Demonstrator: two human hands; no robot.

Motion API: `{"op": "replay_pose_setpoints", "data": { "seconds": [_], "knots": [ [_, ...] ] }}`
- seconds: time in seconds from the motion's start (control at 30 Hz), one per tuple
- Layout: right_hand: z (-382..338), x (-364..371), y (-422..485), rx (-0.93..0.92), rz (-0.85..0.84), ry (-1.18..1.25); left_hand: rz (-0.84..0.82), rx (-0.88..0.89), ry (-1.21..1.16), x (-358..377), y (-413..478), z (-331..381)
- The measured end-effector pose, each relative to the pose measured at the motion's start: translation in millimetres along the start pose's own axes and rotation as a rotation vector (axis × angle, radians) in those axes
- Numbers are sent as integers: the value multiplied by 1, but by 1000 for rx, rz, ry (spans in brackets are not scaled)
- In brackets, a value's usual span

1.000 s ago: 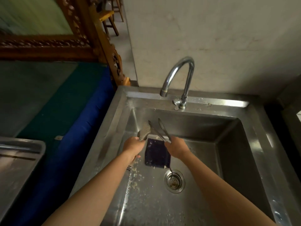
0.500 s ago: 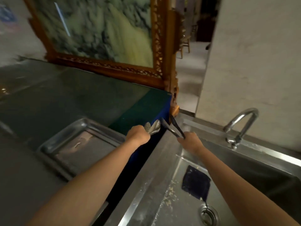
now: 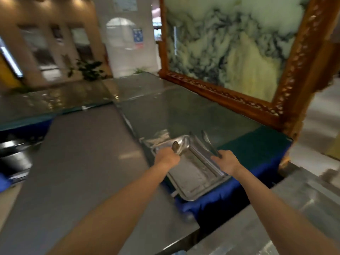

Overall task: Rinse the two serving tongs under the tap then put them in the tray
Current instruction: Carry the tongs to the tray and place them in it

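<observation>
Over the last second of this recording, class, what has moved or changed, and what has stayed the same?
Both hands carried the tongs leftward, out of the sink and over the metal tray. The left hand holds one pair of tongs, the right hand the other pair. Unchanged: each hand's grip; nothing released yet; the tray has not moved.

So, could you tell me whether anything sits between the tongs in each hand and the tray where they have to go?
Nothing visible does. The left hand holds one pair of tongs and the right hand the other pair, both right over the metal tray, whose inside looks bare.
</observation>
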State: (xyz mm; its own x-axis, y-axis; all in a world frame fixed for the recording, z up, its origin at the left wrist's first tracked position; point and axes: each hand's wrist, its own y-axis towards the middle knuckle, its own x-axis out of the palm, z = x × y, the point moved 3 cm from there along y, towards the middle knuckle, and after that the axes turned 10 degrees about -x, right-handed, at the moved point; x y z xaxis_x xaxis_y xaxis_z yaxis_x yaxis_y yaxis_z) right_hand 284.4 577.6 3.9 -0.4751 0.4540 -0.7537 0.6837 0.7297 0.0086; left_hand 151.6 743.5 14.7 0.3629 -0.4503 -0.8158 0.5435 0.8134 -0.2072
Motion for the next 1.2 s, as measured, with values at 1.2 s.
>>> {"op": "replay_pose_setpoints", "data": {
  "seconds": [1.2],
  "knots": [
    [123,108,92,-47,-223,-344,29,-470,-726,109,15,-25]
  ]
}}
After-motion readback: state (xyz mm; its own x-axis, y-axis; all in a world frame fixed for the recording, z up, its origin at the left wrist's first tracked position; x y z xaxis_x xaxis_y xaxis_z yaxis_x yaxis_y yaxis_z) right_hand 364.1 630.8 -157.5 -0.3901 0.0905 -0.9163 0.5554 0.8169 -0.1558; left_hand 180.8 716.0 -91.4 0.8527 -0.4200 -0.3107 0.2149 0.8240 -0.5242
